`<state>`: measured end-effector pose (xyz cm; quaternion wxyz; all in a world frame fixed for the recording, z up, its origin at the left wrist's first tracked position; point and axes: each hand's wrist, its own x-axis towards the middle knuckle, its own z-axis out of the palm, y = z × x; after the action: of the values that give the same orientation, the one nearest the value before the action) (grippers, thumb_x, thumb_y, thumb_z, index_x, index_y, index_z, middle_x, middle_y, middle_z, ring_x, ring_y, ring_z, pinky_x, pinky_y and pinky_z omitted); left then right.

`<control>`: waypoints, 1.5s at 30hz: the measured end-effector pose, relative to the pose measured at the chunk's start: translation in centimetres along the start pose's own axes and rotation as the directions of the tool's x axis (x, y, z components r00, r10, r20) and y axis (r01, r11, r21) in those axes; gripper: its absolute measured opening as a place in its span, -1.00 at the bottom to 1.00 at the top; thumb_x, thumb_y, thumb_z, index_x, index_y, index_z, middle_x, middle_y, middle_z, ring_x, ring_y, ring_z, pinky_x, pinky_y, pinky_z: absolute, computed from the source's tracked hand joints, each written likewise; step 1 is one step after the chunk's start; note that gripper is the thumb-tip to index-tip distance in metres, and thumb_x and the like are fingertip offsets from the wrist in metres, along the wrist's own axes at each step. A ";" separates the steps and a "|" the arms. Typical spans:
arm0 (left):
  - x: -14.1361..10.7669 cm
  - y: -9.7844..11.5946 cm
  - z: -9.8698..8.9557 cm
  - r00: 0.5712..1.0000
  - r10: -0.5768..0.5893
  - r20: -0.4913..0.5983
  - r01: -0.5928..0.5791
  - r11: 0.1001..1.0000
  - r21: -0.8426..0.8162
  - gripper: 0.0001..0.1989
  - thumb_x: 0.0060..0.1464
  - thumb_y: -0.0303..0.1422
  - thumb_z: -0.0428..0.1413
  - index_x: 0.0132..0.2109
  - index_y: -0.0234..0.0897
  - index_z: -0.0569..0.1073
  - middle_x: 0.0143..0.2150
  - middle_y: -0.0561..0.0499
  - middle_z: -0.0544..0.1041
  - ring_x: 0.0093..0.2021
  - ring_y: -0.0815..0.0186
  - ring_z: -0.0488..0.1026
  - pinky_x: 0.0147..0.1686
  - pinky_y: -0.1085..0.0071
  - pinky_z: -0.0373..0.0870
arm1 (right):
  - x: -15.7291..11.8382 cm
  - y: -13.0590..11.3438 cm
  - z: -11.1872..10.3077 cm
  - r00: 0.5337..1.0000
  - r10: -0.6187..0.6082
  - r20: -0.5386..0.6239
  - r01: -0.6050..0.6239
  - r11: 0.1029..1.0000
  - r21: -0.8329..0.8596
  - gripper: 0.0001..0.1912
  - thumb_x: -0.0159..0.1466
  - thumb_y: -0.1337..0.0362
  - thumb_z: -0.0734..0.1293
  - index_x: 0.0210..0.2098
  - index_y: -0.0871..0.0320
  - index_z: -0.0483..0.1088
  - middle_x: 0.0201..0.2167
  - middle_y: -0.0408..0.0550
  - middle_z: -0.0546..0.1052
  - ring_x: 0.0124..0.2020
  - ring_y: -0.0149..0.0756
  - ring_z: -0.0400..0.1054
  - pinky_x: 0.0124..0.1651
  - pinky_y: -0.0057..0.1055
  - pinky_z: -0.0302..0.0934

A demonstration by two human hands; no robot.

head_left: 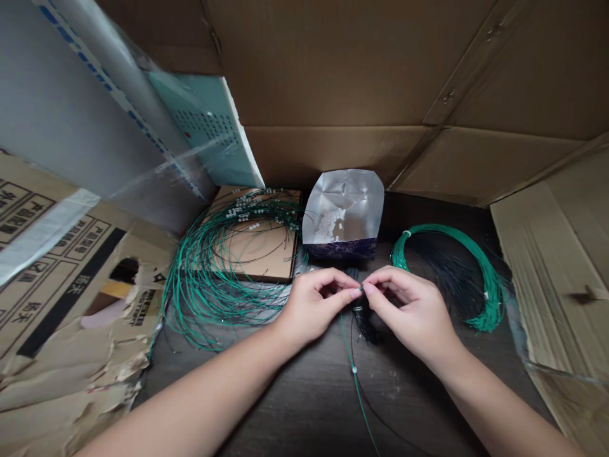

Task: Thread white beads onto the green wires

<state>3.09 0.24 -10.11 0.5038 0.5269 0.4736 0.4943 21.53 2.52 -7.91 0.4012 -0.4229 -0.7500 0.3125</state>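
Thumbs and forefingers of the left hand (pixel 316 301) and right hand (pixel 410 303) meet in a closed pinch on a small dark piece (pixel 361 288), too fine to make out, over the middle of the desk (pixel 295 387). Below hangs a green strand (pixel 364 411) with a white bead (pixel 354 370). The open bag (pixel 343 249) stands by the desk's far edge. The hands seem busy with close fingertip work; any next move calls for a steady, light grip.
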 end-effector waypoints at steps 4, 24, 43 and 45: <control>0.0 0.0 0.0 1.000 -0.007 -0.003 0.007 1.000 -0.027 -0.86 0.10 -0.31 0.35 -0.25 -0.32 0.70 -0.33 -0.06 0.71 -0.36 0.33 0.55 -0.30 0.44 0.44 | 0.3 -0.2 -0.4 0.998 -0.051 0.042 0.052 0.998 -0.032 -0.87 0.34 0.33 0.38 -0.35 0.11 0.54 -0.45 -0.10 0.59 -0.47 -0.33 0.49 -0.43 -0.43 0.37; -0.1 0.4 0.1 0.989 0.118 0.091 -0.129 0.982 0.135 -0.94 0.03 -0.42 0.24 -0.35 -0.35 0.54 -0.38 0.00 0.51 -0.40 0.39 0.45 -0.42 0.51 0.39 | 0.2 -0.3 -0.8 0.994 -0.002 -0.112 0.011 0.997 0.082 -0.88 0.37 0.33 0.37 -0.32 0.13 0.49 -0.38 -0.07 0.63 -0.53 -0.41 0.47 -0.43 -0.47 0.42; 0.4 0.3 -0.2 0.960 -0.225 0.165 0.258 0.940 -0.223 -0.73 -0.03 -0.24 0.41 -0.29 -0.37 0.61 -0.52 0.08 0.52 -0.53 0.45 0.41 -0.46 0.51 0.38 | -0.6 0.1 1.0 0.956 0.108 -0.272 -0.057 0.980 0.189 -0.91 0.39 0.30 0.38 -0.17 0.11 0.57 -0.44 -0.17 0.54 -0.54 -0.46 0.40 -0.48 -0.52 0.34; 0.6 0.5 -0.4 0.960 -0.228 0.164 0.269 0.917 -0.294 -0.68 -0.08 -0.21 0.46 -0.31 -0.37 0.60 -0.51 0.08 0.53 -0.53 0.45 0.44 -0.46 0.50 0.42 | -1.0 0.7 1.3 0.973 0.012 -0.231 0.014 0.994 0.110 -0.86 0.42 0.33 0.35 -0.13 0.09 0.59 -0.40 -0.15 0.54 -0.46 -0.43 0.43 -0.39 -0.48 0.36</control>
<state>2.76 0.81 -9.63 0.6688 0.4059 0.4193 0.4607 21.02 1.76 -9.39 0.5086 -0.4332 -0.6800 0.3022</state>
